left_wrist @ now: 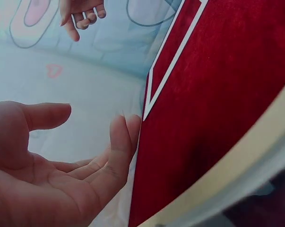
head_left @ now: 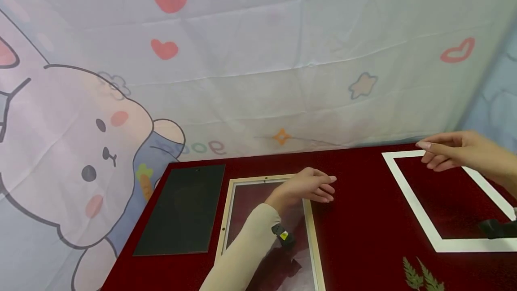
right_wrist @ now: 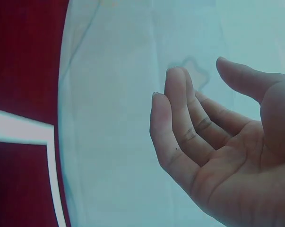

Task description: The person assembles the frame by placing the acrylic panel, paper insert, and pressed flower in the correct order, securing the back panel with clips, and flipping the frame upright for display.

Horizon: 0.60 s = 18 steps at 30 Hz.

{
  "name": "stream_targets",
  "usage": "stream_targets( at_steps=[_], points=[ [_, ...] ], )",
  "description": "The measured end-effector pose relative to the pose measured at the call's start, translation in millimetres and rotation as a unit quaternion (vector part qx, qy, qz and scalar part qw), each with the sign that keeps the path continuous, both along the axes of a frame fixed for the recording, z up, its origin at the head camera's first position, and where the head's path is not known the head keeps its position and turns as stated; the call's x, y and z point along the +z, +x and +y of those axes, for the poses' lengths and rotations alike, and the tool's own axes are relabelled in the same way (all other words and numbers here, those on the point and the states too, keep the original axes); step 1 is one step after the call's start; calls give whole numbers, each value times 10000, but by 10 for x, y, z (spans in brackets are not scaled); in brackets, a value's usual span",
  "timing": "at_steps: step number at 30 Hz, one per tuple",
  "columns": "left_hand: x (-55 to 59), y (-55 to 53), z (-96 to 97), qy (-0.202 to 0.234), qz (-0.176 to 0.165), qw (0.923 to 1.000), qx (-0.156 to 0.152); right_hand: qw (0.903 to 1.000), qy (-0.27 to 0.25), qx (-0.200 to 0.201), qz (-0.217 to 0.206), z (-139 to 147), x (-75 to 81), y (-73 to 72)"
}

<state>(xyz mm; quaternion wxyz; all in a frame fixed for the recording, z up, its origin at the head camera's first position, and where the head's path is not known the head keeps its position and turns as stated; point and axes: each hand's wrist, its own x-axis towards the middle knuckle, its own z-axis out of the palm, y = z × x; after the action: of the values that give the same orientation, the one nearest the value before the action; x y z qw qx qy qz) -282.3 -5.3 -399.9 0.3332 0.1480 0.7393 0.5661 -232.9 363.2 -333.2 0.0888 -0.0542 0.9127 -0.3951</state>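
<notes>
My left hand hovers over the right side of a pale wooden picture frame with a clear pane in it. Its fingers are loosely bent and hold nothing; in the left wrist view the thumb stands apart from them. At the right, my right hand is raised above a white mat border lying on the table. The right wrist view shows its fingers relaxed and curved, with nothing between them and the thumb.
A dark backing board lies left of the wooden frame. Two pressed fern leaves rest near the front, below the white mat. Everything lies on a dark red cloth. Behind the table hangs a printed curtain with a cartoon rabbit.
</notes>
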Motion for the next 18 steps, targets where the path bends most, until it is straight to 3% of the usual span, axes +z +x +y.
stream_targets(
  at_steps=[4,12,18],
  points=[
    [-69,-20,135,110,-257,9996,21,9994,262,-148,-162,192,-54,-106],
    [-304,0,443,323,-818,9953,414,9974,346,-264,-570,575,-224,-354],
    [-373,20,659,209,-645,9969,390,9946,508,-368,-824,819,-331,-465]
  ],
)
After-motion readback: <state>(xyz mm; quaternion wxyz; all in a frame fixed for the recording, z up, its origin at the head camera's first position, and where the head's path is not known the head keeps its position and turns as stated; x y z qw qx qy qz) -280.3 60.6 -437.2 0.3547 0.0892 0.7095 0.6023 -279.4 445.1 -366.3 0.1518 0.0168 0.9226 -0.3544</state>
